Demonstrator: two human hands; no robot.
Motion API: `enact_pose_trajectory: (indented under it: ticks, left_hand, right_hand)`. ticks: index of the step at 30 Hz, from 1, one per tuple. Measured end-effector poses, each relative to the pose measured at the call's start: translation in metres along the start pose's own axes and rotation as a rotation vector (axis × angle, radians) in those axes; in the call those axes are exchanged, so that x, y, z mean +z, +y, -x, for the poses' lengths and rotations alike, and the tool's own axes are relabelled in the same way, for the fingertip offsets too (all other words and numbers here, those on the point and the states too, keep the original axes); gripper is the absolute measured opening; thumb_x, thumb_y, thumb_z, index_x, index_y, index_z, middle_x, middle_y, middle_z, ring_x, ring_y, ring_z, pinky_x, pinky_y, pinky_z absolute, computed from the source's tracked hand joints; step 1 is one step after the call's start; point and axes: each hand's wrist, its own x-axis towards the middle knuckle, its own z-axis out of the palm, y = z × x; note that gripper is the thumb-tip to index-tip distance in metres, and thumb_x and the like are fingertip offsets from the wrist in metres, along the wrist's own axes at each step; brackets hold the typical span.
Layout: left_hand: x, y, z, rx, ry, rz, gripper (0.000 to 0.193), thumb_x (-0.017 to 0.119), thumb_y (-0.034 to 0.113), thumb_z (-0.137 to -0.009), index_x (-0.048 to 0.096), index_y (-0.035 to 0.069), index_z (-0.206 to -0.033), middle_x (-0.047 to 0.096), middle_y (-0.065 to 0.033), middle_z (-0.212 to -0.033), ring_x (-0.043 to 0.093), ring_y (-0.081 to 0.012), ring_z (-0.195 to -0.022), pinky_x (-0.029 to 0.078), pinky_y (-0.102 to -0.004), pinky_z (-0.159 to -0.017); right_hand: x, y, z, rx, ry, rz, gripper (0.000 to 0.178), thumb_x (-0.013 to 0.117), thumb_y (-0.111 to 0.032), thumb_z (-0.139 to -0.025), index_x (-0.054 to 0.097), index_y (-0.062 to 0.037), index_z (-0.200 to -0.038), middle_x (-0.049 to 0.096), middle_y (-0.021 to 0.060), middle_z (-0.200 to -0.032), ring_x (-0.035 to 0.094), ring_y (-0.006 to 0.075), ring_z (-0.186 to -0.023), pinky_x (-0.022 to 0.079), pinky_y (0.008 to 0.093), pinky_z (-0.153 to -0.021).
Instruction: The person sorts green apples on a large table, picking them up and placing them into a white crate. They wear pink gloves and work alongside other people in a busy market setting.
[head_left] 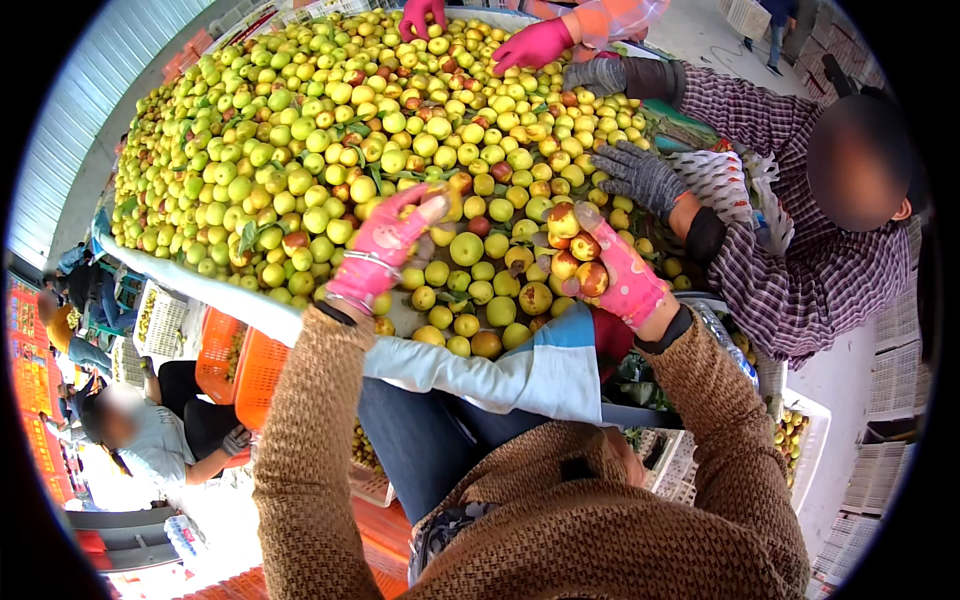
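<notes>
A wide heap of jujubes [330, 150], mostly yellow-green with some red-brown ones, fills a cloth-lined bed in front of me. My left hand [380, 250], in a pink glove with bare fingertips, reaches over the near part of the heap. Its fingers close on a blurred yellow jujube [452, 206]. To the right, my right hand [625, 280], in a pink dotted glove, grips several red-and-yellow jujubes [563, 222] between palm and fingers. Loose jujubes and a few leaves lie between the two hands.
A co-worker in a checked shirt [770, 240] leans in from the right, a grey-gloved hand [640, 178] on the heap. Another person's pink gloves [535, 45] work at the far side. Orange baskets [217, 350] stand at left; a white crate [808, 440] of jujubes at right.
</notes>
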Motion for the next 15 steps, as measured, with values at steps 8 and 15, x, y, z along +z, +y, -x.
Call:
enact_pose_trajectory:
  ticks: [8,15]
  left_hand:
    - [0.265,0.062,0.037,0.061,-0.647,0.887,0.028,0.049,0.032,-0.097,0.054,0.007,-0.109,0.063,-0.0065,-0.090,0.062,-0.0143,-0.068,0.050,-0.0263,-0.053]
    - [0.512,0.049,0.165,0.607,-1.032,0.336,0.040,0.063,0.034,-0.087,0.052,0.010,-0.117,0.053,-0.0062,-0.110,0.052,-0.0172,-0.099,0.043,-0.0323,-0.085]
  right_hand:
    - [-0.042,-0.054,0.151,-0.586,0.401,0.555,0.046,0.050,-0.042,-0.094,0.050,-0.0098,-0.127,0.058,-0.0012,-0.095,0.050,0.0021,-0.065,0.035,0.0135,-0.046]
    - [-0.162,-0.044,0.474,-0.580,1.157,1.134,0.047,0.047,-0.028,-0.098,0.043,0.0015,-0.134,0.050,0.0141,-0.132,0.049,0.0214,-0.120,0.039,0.0312,-0.099]
